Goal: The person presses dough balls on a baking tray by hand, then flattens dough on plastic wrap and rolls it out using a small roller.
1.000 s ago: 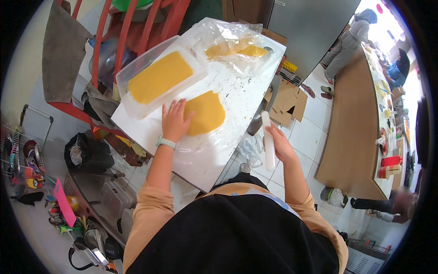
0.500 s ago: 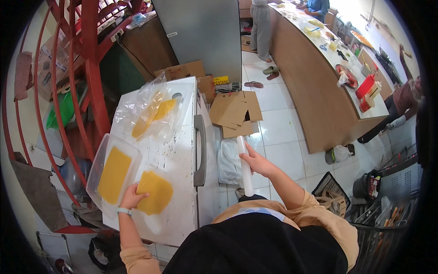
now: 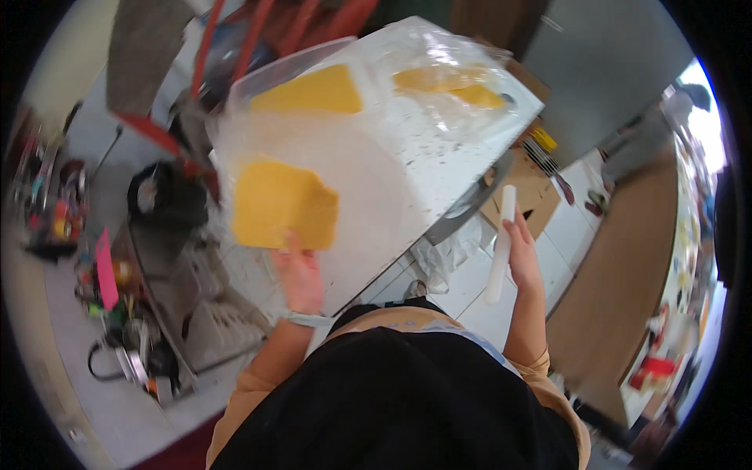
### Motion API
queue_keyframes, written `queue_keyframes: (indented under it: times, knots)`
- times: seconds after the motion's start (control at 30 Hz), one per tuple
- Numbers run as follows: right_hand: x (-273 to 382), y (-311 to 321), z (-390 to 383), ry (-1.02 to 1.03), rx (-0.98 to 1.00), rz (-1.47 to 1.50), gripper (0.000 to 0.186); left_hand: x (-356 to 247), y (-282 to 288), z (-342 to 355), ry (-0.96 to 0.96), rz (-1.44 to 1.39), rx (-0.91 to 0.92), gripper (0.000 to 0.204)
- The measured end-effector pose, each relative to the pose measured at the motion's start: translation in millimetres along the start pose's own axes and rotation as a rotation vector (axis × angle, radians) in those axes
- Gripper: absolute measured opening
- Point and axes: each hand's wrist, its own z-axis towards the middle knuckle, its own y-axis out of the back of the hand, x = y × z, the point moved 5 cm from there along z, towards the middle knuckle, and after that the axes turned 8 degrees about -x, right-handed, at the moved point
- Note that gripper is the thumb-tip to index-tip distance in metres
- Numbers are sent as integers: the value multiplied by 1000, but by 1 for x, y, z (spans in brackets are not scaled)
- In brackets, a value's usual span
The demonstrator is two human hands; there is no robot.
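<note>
My left hand pinches the near edge of a flat yellow dough sheet, which it holds up over the near-left part of the white tabletop. Both are smeared by motion. In my right hand is a smooth white rolling pin, held off the table's right side. Beyond the held sheet stands a clear plastic tub with another yellow sheet in it. A clear plastic bag lies at the table's far end, with yellow pieces in or under it.
A grey handle runs along the table's right side. Cardboard and a white plastic bag lie on the tiled floor. A long brown counter stands at the right. Red railing bars rise behind the tub; a rack stands at the left.
The view has swung to the left. My left hand has lifted the yellow dough sheet from the tabletop and drawn it away from the tub. My right hand still holds the rolling pin.
</note>
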Motion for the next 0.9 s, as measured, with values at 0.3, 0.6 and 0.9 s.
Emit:
queue_keyframes:
  times: [0.3, 0.6, 0.9]
  knots:
    - [34, -91, 12, -2, 304, 134, 47, -29, 9, -21, -472, 1079, 281, 37]
    - [62, -192, -23, 490, 358, -352, 43, 33, -5, 22, -983, 1774, 474, 77]
    - [37, -197, 0, 262, 371, -365, 45, 51, -26, 28, -895, 1776, 342, 72]
